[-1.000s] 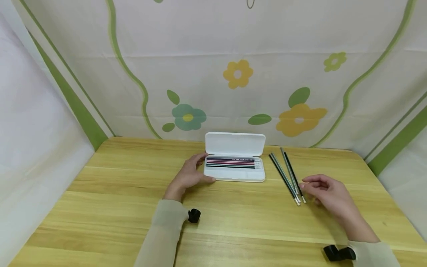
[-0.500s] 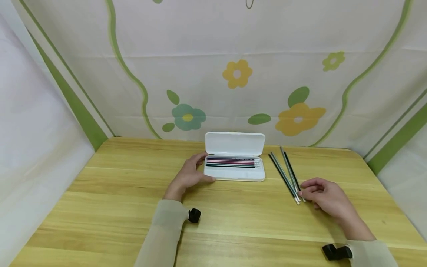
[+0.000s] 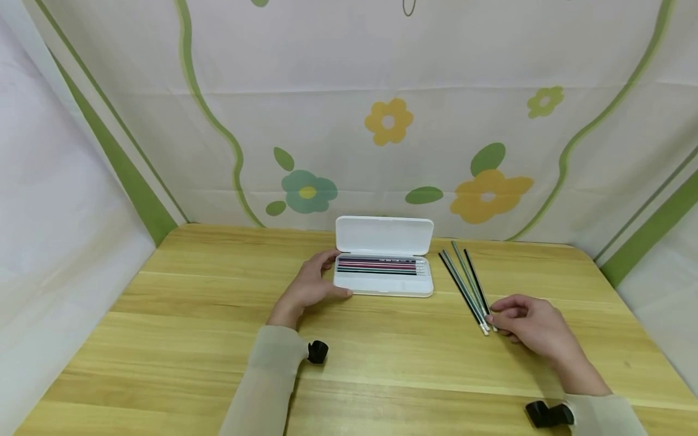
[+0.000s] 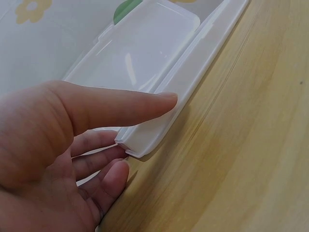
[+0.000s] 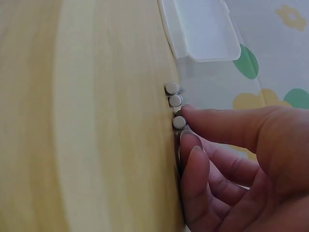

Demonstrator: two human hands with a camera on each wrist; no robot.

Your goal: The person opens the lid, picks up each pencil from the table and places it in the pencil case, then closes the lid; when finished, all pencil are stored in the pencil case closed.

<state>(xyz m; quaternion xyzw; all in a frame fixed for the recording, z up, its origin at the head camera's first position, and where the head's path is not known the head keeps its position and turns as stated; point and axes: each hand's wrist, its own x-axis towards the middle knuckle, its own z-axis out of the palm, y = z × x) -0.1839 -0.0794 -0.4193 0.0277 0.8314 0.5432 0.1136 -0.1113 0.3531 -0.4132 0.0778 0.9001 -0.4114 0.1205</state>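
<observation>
A white pencil case point(image 3: 382, 286) lies with its lid point(image 3: 384, 236) raised, and several dark and red pencils point(image 3: 376, 266) lie side by side inside it. My left hand point(image 3: 312, 282) holds the case at its left end; in the left wrist view the thumb point(image 4: 145, 106) lies along the front wall and the fingers are at the end. To the right, several loose dark and grey-green pencils point(image 3: 462, 290) lie spread on the table. My right hand point(image 3: 531, 324) pinches a black pencil point(image 5: 179, 122) near its white eraser end, between thumb and fingers.
The wooden table point(image 3: 382, 363) carries the case and the loose pencils near its far edge. A flower-patterned cloth point(image 3: 327, 121) hangs behind it, close to the raised lid. Black wrist cameras point(image 3: 317, 352) sit at both cuffs.
My right hand has moved slightly left and down onto the eraser end of the black pencil. A grey-green pencil's far tip has shifted left. My left hand stays at the case.
</observation>
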